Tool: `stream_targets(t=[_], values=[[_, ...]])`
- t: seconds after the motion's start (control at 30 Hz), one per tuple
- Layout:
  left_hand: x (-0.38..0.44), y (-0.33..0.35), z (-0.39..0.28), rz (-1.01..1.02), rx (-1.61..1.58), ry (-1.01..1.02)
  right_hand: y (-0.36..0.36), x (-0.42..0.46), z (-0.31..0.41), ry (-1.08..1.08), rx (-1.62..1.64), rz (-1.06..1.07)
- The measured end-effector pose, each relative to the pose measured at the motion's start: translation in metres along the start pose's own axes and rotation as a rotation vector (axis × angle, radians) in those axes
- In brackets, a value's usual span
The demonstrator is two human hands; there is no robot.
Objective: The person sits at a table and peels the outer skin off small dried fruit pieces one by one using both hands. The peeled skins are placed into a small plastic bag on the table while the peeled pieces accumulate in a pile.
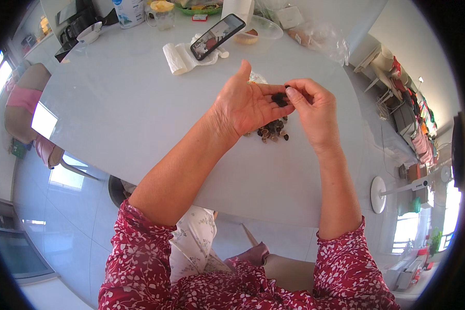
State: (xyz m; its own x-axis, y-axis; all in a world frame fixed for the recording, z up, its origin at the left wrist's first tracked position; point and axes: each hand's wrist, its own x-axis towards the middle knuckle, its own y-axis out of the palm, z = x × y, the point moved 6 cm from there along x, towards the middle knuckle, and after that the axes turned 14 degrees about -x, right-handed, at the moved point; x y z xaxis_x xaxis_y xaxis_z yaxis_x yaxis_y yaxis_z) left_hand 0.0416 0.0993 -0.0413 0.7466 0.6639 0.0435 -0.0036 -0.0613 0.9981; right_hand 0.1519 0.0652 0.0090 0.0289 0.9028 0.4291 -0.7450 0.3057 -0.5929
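Observation:
My left hand (246,102) is turned palm up above the white table. Several small dark pieces (280,99) lie on its fingers, possibly dried mushrooms, though the picture does not settle this. At the left fingertips, my right hand (316,104) pinches one dark piece (287,87) between thumb and forefinger. Its other fingers are curled and partly hidden. Below the hands, a pile of small black and brown pieces (273,131) rests on the table, partly covered by the left hand. A clear plastic wrapper (258,77) shows behind the left hand.
A smartphone (217,37) leans beyond the hands beside a white paper roll (175,59). Farther back stand a glass mug (162,17), a clear plastic bowl (265,28) and a plastic bag (321,40). The glossy white tabletop (131,100) curves around to the left.

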Motion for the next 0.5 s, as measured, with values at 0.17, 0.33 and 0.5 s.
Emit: stream_targets(t=[0.17, 0.33, 0.5], values=[[-0.001, -0.001, -0.001, -0.007, -0.019, -0.002, -0.008, 0.002, -0.003, 0.101, 0.141, -0.037], [-0.004, 0.001, -0.003, -0.086, -0.017, 0.048, -0.022, 0.000, 0.004, 0.120, 0.456, -0.040], [0.001, -0.008, -0.010, -0.103, 0.110, 0.104, -0.023, -0.007, 0.030, 0.039, 0.794, 0.103]])
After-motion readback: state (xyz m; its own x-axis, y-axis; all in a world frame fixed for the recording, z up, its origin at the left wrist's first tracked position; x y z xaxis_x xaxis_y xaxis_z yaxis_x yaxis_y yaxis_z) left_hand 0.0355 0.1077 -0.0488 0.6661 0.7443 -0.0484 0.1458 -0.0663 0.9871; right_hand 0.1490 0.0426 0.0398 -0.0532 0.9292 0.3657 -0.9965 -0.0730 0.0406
